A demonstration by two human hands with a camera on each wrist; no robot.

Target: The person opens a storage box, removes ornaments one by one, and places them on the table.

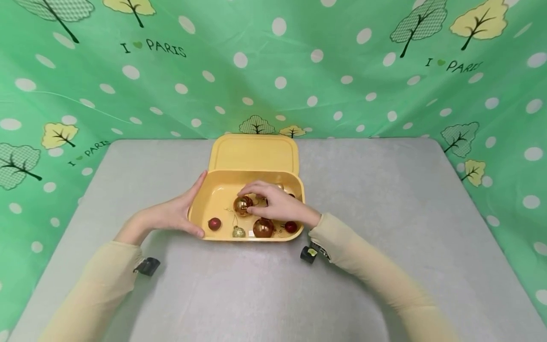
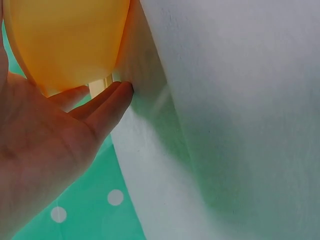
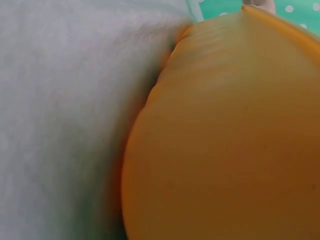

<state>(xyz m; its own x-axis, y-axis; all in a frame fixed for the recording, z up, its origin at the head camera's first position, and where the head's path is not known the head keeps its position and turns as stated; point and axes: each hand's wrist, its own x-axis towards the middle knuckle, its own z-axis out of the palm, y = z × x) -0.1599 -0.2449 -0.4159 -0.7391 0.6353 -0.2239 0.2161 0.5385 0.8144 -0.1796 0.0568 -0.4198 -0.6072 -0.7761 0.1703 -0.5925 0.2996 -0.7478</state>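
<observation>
"What have you got hold of?"

"My right fingers [image 1: 258, 185] are bent round a shiny gold ball [image 1: 241, 204], the tips parted only about as wide as the ball itself. It's inside the yellow box [image 1: 218, 197], near the middle; I can't tell whether it's touching the bottom."

"And the other side?"

"My left fingers [image 1: 197, 185] are nearly straight and spread well away from the thumb, bracing the left end of the box on the tabletop [image 1: 239, 285]. No ball in them."

"How do you do this well?"

"I'd want a light, sure pinch across the ball's widest part; anything that smooth could squirt out if I caught it too high. I'd guess it's thin-walled too, so no hard squeezing."

"What about its neighbours?"

"A copper ball [image 1: 263, 228] sits near it, towards me, with a small glittery ball [image 1: 239, 232] to the left of that. Raising mine straight up before any sideways move should spare me from setting them rolling. That thin loop [image 1: 234, 220] by the glittery ball might snag, so I'd watch it."

"And the left?"

"Enough pressure that the box can't slide, no more; the wall may flex. The lid [image 1: 255, 153] is just behind, out of my way."
</observation>
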